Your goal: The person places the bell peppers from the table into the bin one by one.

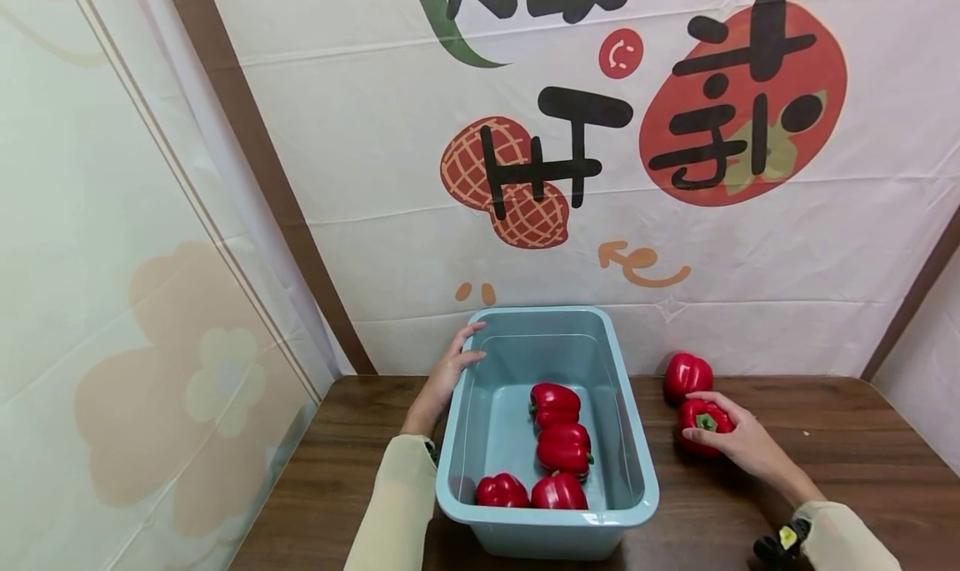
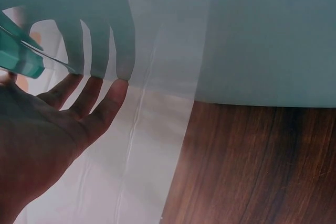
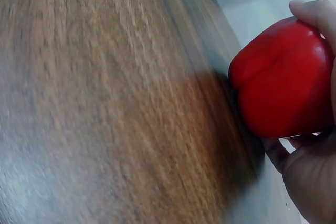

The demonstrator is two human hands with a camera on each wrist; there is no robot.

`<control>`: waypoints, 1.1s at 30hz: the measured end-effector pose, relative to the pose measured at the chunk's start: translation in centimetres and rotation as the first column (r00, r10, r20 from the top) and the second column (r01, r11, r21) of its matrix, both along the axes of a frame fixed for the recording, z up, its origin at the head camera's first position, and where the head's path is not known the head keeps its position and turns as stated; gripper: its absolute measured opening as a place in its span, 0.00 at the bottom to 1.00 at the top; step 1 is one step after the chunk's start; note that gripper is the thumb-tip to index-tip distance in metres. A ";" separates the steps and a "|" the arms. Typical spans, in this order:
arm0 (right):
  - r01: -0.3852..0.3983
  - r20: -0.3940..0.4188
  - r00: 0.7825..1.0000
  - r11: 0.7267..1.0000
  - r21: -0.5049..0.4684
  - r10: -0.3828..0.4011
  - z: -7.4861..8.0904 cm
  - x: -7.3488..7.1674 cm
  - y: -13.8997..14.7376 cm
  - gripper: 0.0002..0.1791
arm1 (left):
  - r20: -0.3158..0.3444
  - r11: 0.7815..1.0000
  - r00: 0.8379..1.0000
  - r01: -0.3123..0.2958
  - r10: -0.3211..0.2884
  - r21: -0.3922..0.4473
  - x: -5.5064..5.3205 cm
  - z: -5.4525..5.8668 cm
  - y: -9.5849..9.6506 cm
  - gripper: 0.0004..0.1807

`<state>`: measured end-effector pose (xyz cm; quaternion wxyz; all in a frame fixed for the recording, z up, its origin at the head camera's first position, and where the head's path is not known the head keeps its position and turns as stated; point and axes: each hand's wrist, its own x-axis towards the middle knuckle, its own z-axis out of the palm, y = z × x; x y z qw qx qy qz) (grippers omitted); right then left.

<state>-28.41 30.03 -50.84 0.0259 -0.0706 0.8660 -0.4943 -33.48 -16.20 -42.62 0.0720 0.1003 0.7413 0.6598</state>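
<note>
A pale blue plastic bin stands on the wooden table with several red bell peppers lying inside it. My left hand holds the bin's left rim near the far corner. In the left wrist view, fingertips touch the bin's outer wall, where they are mirrored. Right of the bin, my right hand grips a red bell pepper whose green stem faces up. From the right wrist view, thumb and fingers lie on opposite sides of this pepper. Just behind it is another red bell pepper.
The brown wooden table ends against a printed white cloth backdrop with drawings and dark lettering. Another cloth panel hangs at the left. A dark band with a small yellow part is on the right wrist.
</note>
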 end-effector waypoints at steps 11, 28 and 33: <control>-0.004 0.006 1.000 1.000 -0.007 0.004 -0.1 0.1 0.1 0.36 | -0.014 1.000 1.000 -0.014 0.014 -0.016 0.0 0.0 0.2 0.27; -0.022 -0.010 1.000 1.000 -0.022 0.022 0.3 0.1 0.1 0.37 | 0.007 1.000 1.000 0.001 0.000 -0.015 0.1 0.1 0.0 0.28; -0.019 -0.033 0.999 0.999 -0.026 0.018 0.7 0.1 -0.1 0.36 | 0.012 1.000 1.000 -0.005 0.005 -0.008 0.1 0.1 0.0 0.27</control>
